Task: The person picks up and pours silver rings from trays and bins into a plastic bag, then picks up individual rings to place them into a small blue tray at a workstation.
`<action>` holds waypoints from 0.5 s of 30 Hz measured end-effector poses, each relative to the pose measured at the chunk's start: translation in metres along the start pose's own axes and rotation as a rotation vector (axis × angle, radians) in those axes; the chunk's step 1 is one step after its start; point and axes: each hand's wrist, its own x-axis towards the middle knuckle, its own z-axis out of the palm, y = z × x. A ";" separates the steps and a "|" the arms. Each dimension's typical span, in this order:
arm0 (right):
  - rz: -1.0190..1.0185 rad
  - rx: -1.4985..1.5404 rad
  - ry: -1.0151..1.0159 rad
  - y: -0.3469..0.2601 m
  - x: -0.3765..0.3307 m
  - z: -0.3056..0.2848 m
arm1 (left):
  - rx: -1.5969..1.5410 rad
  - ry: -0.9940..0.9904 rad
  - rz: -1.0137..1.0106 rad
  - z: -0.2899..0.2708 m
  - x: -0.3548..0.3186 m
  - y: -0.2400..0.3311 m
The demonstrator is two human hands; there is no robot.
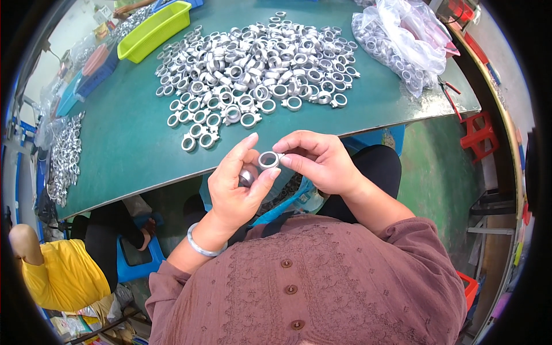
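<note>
Both my hands meet over my lap, just in front of the green table's (126, 149) near edge. My right hand (319, 158) pinches a small silver metal ring (268, 160) by its rim, the hole facing up. My left hand (236, 187) touches the same ring with its thumb and cups a second silver ring part (247, 175) in the palm. A silver bangle sits on my left wrist. A large heap of similar silver rings (259, 63) covers the middle of the table beyond my hands.
A lime-green bin (154, 30) stands at the back left, with blue trays beside it. A clear plastic bag of rings (397, 40) lies at the back right. More rings (64, 155) pile at the left edge. A person in yellow (57, 270) sits lower left. A red stool (478, 133) stands right.
</note>
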 end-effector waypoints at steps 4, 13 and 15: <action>0.085 0.061 -0.043 0.003 0.001 -0.001 | 0.030 0.000 0.010 0.000 0.000 0.000; -0.124 -0.312 -0.161 -0.001 0.007 -0.009 | 0.130 -0.012 0.127 -0.004 0.002 0.003; -0.201 -0.348 -0.148 -0.002 0.015 -0.011 | 0.076 -0.047 0.020 -0.006 -0.003 0.003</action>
